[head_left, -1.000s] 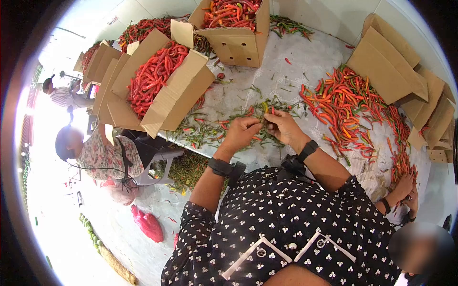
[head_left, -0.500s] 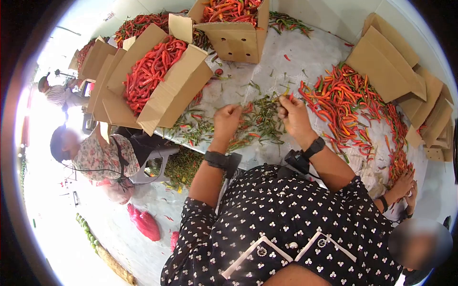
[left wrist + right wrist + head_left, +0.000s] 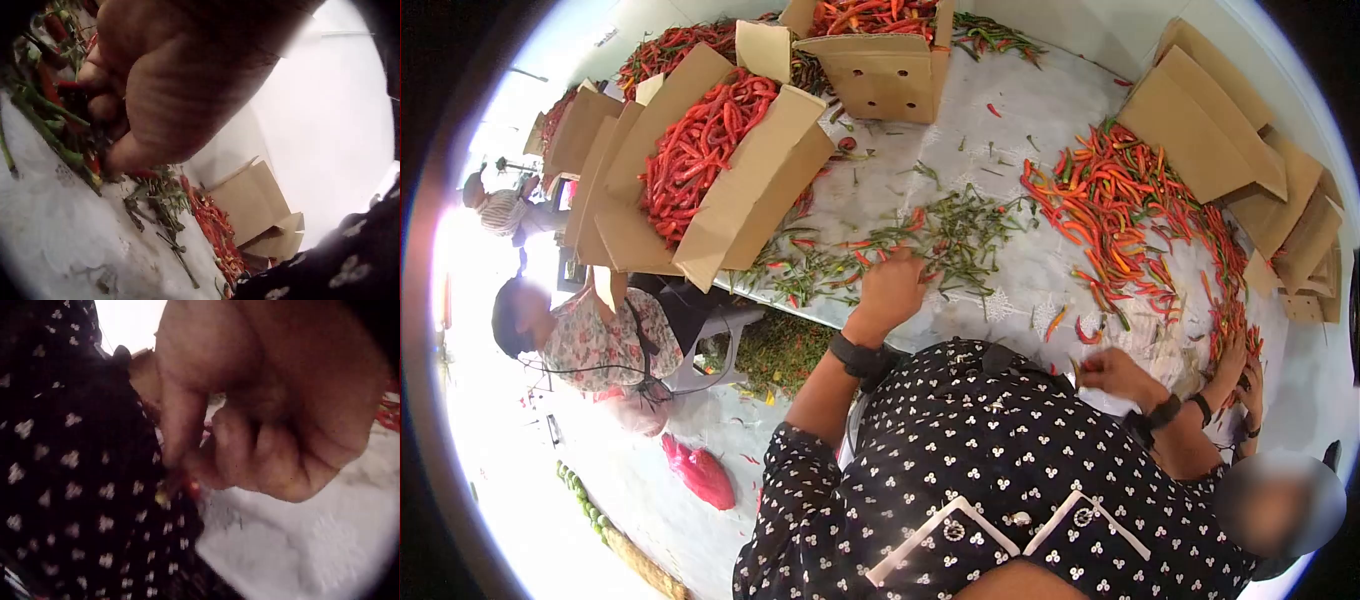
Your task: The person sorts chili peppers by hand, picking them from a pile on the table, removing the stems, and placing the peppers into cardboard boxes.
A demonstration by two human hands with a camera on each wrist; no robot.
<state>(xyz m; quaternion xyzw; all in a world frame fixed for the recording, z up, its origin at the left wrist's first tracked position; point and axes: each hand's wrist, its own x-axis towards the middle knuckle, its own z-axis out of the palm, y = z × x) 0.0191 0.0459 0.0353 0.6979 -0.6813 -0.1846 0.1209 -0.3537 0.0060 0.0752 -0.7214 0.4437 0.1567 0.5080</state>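
My left hand (image 3: 892, 292) reaches into a scatter of green stems (image 3: 975, 240) and a few red chilies on the table. In the left wrist view its fingers curl down among the stems, beside a red chili (image 3: 50, 87); I cannot tell whether they hold one. Off to the right, close to the front of the patterned shirt, is my right hand (image 3: 1122, 378). Its thumb and forefinger pinch a small chili (image 3: 194, 486), red with a yellowish end, mostly hidden by the fingertips in the right wrist view.
A large heap of red and green chilies (image 3: 1115, 200) spreads over the table's right side. Cardboard boxes (image 3: 765, 190) full of red chilies stand left and at the back; folded cartons (image 3: 1210, 130) lean back right. Another person's hands (image 3: 1235, 375) touch the heap's near end.
My right hand has moved from the stems toward me and to the right, with the chili pinched. My left hand, raised half a second ago, has moved slightly right and down to the stems.
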